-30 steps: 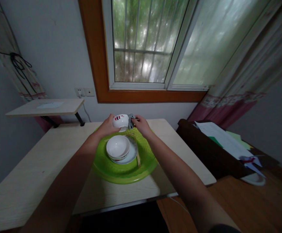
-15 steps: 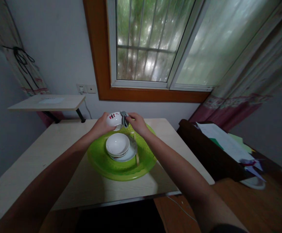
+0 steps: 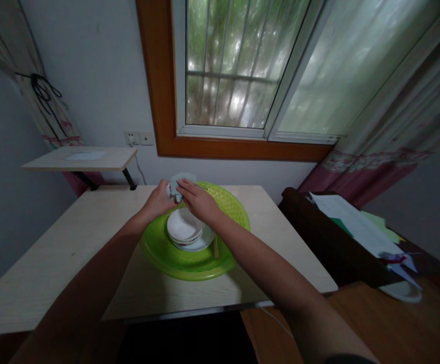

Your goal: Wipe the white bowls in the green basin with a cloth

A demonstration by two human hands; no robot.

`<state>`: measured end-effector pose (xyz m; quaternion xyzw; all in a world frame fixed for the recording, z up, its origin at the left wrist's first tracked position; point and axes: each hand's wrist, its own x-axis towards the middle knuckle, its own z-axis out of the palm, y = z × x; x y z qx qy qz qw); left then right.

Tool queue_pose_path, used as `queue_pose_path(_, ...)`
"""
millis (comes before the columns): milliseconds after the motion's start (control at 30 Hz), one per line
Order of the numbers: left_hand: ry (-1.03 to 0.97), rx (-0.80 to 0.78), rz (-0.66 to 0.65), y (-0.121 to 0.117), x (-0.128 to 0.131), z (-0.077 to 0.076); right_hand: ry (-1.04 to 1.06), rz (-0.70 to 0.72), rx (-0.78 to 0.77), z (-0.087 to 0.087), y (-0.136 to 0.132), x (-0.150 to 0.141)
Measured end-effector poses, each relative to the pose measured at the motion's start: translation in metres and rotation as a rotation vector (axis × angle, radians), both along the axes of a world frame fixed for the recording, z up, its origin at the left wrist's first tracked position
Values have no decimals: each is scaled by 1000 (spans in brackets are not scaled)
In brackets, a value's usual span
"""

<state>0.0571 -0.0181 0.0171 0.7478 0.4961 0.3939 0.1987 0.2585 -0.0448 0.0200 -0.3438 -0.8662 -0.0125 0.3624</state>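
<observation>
My left hand (image 3: 158, 198) is closed round a small white bowl with red marks (image 3: 170, 190), held over the far rim of a green round tray (image 3: 167, 260). My right hand (image 3: 195, 198) presses a grey cloth (image 3: 180, 178) onto that bowl and covers most of it. Below the hands, a stack of white bowls (image 3: 183, 228) sits on a white plate (image 3: 205, 241) in the tray. A pair of chopsticks (image 3: 216, 247) lies beside the plate.
The tray stands on a light wooden table (image 3: 53, 263) under a barred window (image 3: 227, 65). A small shelf (image 3: 79, 157) is at the left wall. A dark cabinet with papers (image 3: 349, 222) stands to the right, with curtains behind it.
My right hand has slid left with the cloth, from the bowl's right side to on top of it, hiding the bowl. The camera view has shifted slightly.
</observation>
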Motion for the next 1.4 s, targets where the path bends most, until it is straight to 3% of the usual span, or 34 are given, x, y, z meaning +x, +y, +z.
queue_pose_path(133,35,30,-48,-3,0,-1,12,17,-20,-1,-2,1)
queue_pose_path(333,99,39,-33,-3,-2,-6,285,-222,-205,-4,4,14)
queue_pose_path(467,97,56,-18,-4,-3,-6,306,-368,-364,-9,12,23)
queue_pose_path(633,92,22,19,-3,-2,-5,295,-263,-224,-9,7,17)
queue_pose_path(800,71,46,-24,0,-1,-7,85,-30,-76,-2,-6,4)
queue_pose_path(900,65,60,-44,0,-1,-7,11,38,-39,-1,-10,-1)
queue_pose_path(1067,64,78,-34,-2,-1,-7,155,-84,-91,-2,-5,3)
queue_pose_path(1233,108,54,-24,-3,-1,-8,326,-277,-280,-5,5,18)
queue_pose_path(1300,110,57,-27,-3,-1,-8,328,-285,-288,-6,6,20)
queue_pose_path(1400,103,62,-28,-2,-1,-7,263,-190,-169,-7,5,17)
